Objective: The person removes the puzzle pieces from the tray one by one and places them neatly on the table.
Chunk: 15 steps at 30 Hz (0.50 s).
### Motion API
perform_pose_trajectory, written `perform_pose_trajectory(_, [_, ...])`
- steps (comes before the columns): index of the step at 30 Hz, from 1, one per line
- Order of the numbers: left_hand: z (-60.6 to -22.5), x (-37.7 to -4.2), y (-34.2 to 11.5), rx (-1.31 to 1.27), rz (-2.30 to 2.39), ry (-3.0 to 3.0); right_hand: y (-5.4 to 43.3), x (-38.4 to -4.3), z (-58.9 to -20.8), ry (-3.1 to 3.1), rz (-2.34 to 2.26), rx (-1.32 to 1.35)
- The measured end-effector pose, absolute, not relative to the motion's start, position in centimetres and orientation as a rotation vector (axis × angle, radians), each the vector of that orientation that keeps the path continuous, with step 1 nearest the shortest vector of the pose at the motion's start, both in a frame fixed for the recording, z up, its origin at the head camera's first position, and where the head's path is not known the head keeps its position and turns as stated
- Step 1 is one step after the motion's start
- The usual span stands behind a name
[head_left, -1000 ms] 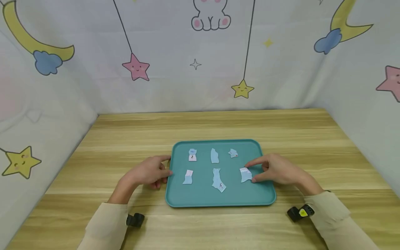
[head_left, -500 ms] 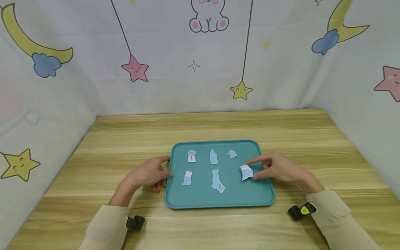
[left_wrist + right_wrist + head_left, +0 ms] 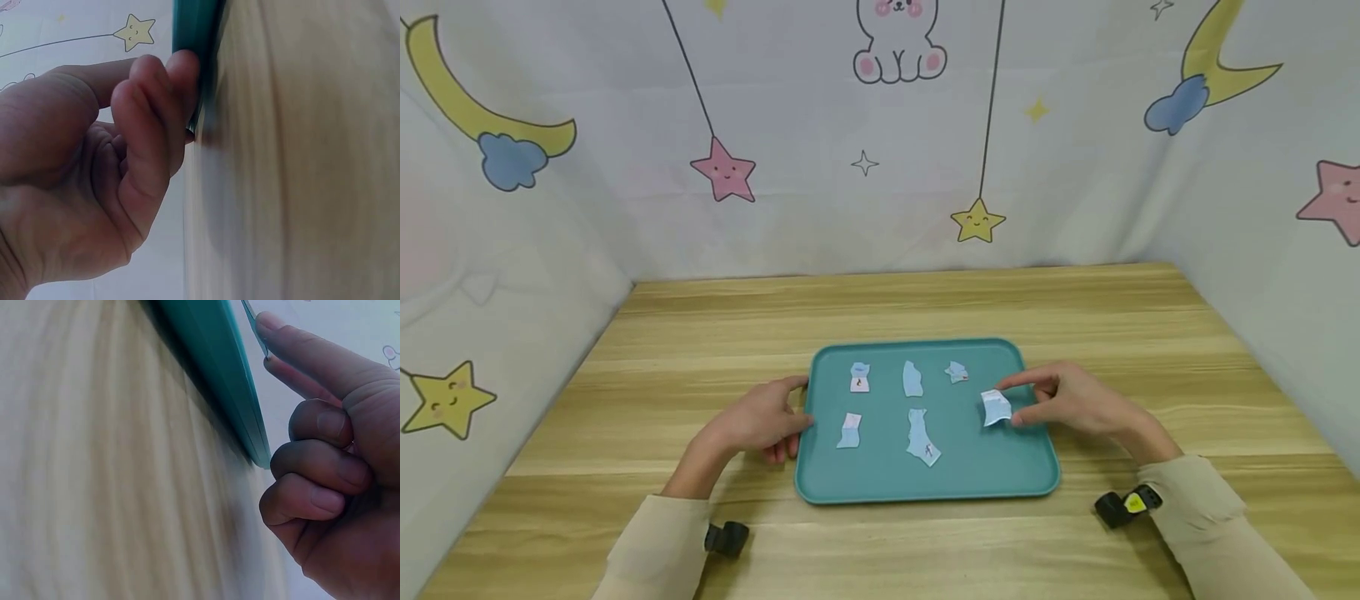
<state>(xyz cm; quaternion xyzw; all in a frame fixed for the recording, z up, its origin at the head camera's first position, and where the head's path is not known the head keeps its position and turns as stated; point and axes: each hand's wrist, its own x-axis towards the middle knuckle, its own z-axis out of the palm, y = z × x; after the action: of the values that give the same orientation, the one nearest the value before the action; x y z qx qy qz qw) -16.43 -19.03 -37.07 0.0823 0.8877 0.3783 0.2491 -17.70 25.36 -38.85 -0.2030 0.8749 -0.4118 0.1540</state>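
My right hand (image 3: 1078, 402) reaches over the tray's right rim. Its index finger and thumb pinch opposite corners of a torn piece of paper (image 3: 996, 407), pale blue and white, which bows upward. In the right wrist view a thin edge of this paper (image 3: 253, 328) shows at the fingertips, and the other fingers curl into the palm. My left hand (image 3: 758, 421) holds the left rim of a teal tray (image 3: 925, 496), thumb over the edge. From the left wrist view, its bent fingers (image 3: 147, 137) meet the tray's outer side (image 3: 192, 28).
Several other torn paper pieces lie apart on the tray: a long one (image 3: 921, 437) at front middle, one at front left (image 3: 850, 431), and three smaller ones along the back, including one scrap (image 3: 957, 372). The wooden table (image 3: 715, 333) ends at a printed curtain (image 3: 820, 225).
The paper under my right fingers was flat and now bows up, shifted slightly to the right and back. My left hand stays at the tray's rim. The head view has tilted slightly.
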Motion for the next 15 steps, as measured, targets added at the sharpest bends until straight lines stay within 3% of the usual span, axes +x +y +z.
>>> perform_pose_trajectory(15, [-37.2, -16.4, -19.2, 0.204, 1.025, 2.437, 26.9, -18.0, -38.6, 2.522, -1.262, -0.483])
